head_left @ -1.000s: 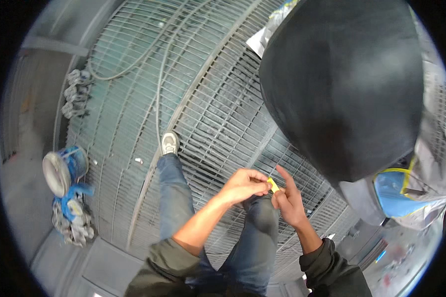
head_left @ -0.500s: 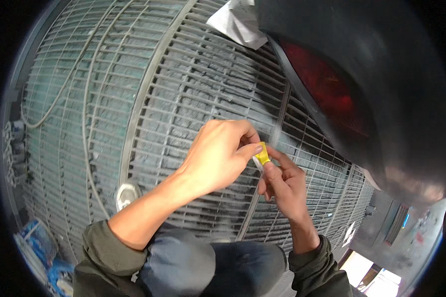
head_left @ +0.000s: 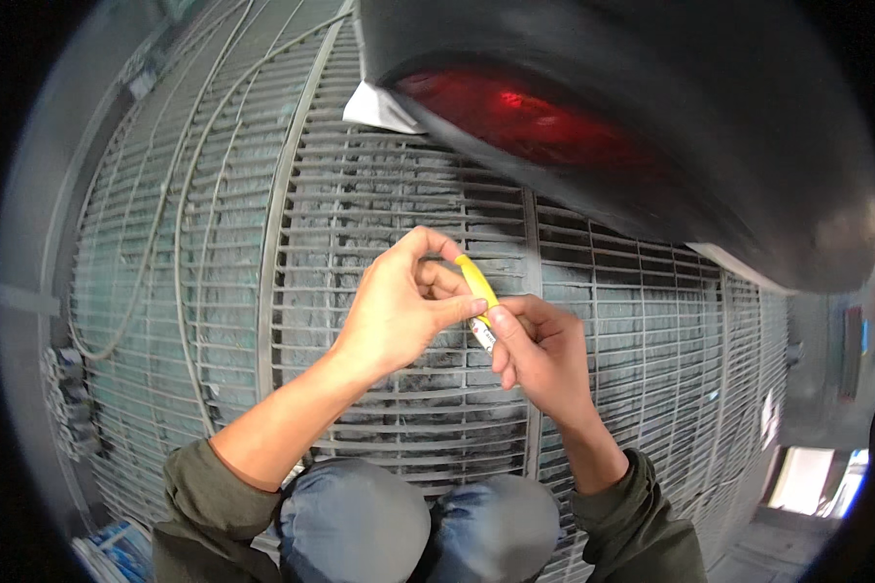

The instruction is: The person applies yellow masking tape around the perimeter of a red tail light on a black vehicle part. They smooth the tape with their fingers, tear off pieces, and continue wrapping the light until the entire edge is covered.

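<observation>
Both my hands meet over a metal floor grating (head_left: 379, 214). They hold a small yellow tube-like thing (head_left: 476, 282) with a white lower end. My left hand (head_left: 399, 306) pinches its yellow upper part between thumb and fingers. My right hand (head_left: 544, 355) grips the white lower end from the right. My knees in blue jeans (head_left: 360, 520) show below the hands. What exactly the yellow thing is stays unclear.
A black car body with a red tail light (head_left: 544, 117) hangs over the upper right. A white sheet of paper (head_left: 379, 107) sticks out under it. Thin hoses or cables (head_left: 180, 194) run across the grating at left. A bright doorway (head_left: 807, 481) lies at lower right.
The view has swung toward the car's tail light and closer to the hands. Both hands keep hold of the yellow thing; the blue items on the left have left the view.
</observation>
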Action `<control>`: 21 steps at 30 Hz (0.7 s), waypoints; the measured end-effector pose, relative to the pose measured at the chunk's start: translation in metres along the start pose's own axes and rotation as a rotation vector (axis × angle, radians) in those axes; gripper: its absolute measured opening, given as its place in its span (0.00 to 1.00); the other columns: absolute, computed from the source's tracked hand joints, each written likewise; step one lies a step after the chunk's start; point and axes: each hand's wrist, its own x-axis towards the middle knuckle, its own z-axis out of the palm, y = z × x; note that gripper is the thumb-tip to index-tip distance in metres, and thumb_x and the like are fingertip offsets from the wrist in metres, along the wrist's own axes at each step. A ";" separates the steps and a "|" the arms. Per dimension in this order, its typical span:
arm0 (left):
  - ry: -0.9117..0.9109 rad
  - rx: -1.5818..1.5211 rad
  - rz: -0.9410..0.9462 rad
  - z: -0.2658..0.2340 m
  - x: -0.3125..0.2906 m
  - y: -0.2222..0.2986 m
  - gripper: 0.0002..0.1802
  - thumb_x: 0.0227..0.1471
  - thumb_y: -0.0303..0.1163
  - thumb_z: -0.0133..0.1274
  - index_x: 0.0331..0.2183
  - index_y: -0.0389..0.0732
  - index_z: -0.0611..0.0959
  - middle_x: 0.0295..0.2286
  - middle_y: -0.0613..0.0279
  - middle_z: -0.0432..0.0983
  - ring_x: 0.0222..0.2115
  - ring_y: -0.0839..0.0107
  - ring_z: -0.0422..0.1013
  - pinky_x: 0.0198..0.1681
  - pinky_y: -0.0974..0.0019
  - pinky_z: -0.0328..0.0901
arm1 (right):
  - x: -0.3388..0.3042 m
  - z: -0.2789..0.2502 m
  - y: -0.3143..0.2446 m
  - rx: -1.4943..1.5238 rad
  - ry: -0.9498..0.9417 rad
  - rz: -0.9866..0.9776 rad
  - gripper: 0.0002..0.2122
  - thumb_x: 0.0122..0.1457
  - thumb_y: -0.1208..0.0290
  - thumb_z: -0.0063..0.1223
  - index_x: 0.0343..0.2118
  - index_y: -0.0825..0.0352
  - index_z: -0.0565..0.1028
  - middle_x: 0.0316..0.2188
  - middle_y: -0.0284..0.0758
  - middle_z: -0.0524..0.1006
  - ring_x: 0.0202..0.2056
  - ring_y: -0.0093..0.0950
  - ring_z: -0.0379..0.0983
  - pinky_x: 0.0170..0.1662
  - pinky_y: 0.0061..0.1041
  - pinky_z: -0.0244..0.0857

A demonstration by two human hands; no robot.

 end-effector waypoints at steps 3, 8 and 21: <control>-0.025 0.064 -0.050 0.015 -0.006 0.016 0.27 0.51 0.18 0.65 0.48 0.36 0.68 0.31 0.59 0.81 0.33 0.76 0.76 0.40 0.70 0.72 | -0.014 -0.009 -0.005 0.053 -0.008 0.025 0.10 0.68 0.70 0.52 0.40 0.72 0.79 0.18 0.29 0.75 0.16 0.14 0.67 0.20 0.14 0.61; -0.083 0.046 -0.035 0.027 -0.021 0.039 0.40 0.49 0.16 0.65 0.58 0.37 0.59 0.33 0.57 0.79 0.36 0.73 0.76 0.43 0.66 0.73 | -0.037 -0.020 -0.010 0.137 -0.032 -0.008 0.09 0.68 0.70 0.53 0.40 0.70 0.80 0.21 0.29 0.76 0.18 0.14 0.69 0.21 0.14 0.62; -0.290 0.113 0.078 -0.022 -0.022 0.030 0.33 0.53 0.17 0.62 0.53 0.40 0.62 0.33 0.59 0.79 0.34 0.75 0.73 0.40 0.69 0.68 | -0.037 0.011 -0.022 -0.228 0.029 -0.202 0.07 0.63 0.72 0.57 0.34 0.70 0.81 0.16 0.28 0.75 0.18 0.14 0.69 0.21 0.20 0.62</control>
